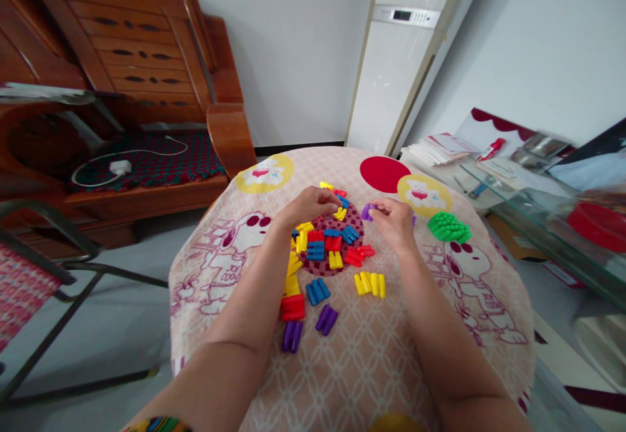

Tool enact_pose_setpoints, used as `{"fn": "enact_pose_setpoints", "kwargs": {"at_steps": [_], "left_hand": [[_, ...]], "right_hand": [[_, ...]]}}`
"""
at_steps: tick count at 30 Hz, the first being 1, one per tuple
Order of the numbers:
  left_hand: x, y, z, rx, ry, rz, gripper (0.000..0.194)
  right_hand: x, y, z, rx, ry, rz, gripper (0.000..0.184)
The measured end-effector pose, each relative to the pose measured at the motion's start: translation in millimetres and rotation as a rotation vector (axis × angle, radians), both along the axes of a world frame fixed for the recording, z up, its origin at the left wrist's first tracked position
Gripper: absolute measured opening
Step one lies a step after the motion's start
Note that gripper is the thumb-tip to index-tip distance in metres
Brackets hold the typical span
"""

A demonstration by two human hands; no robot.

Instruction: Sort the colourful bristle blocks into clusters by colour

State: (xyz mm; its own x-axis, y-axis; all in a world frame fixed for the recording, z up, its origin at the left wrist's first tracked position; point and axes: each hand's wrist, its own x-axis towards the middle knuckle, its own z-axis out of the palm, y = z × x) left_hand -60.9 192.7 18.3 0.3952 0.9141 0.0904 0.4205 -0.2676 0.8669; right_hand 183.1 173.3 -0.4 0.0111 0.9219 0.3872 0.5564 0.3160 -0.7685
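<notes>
My left hand [313, 204] reaches over the far part of a pile of plastic blocks. Its fingers are loosely curved and apart, with the fingertips close to a yellow block [341, 213] and a blue block [343, 201]. To its right, my right hand [394, 218] pinches a purple block [367, 212] between thumb and fingers. Near the left forearm lie red blocks [293, 307], a blue block [318, 291] and purple blocks [327, 319]. Yellow blocks [370, 284] sit in a row between the forearms. The left forearm hides part of the pile.
Green blocks [448, 227] are grouped at the right of the round table's patterned cloth [372, 360]. A wooden bench [147, 60] stands back left, a folding chair [29, 295] at the left. On the right, a glass-topped table [552, 210] holds papers and a red container [599, 223].
</notes>
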Motion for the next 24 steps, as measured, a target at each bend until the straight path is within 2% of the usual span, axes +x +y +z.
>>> {"fn": "enact_pose_setpoints", "kwargs": {"at_steps": [3, 5, 9, 13, 16, 20, 24], "left_hand": [[-11.5, 5.9, -5.0, -0.001, -0.043, 0.155, 0.022], [-24.2, 10.6, -8.9, -0.029, -0.121, 0.265, 0.021], [-43.1, 14.2, -13.5, -0.063, -0.197, 0.398, 0.021], [-47.1, 13.4, -15.3, -0.076, -0.196, 0.423, 0.022], [-47.5, 14.2, -17.2, -0.091, -0.208, 0.418, 0.02], [-50.0, 16.0, -20.4, -0.098, -0.228, 0.421, 0.019], [-51.9, 16.6, -22.6, -0.099, -0.219, 0.42, 0.019]], "right_hand": [[28.5, 11.1, 6.6, 0.059, -0.04, -0.13, 0.031], [43.1, 21.5, 12.9, 0.1, -0.107, -0.163, 0.03], [53.6, 49.7, 21.8, 0.1, -0.331, -0.065, 0.028], [54.0, 75.6, 18.6, 0.033, -0.58, 0.076, 0.029], [57.5, 85.5, 10.5, -0.012, -0.726, 0.119, 0.031], [60.9, 87.4, 2.6, -0.073, -0.818, 0.139, 0.034], [56.8, 79.8, 5.2, -0.09, -0.822, 0.114, 0.033]]}}
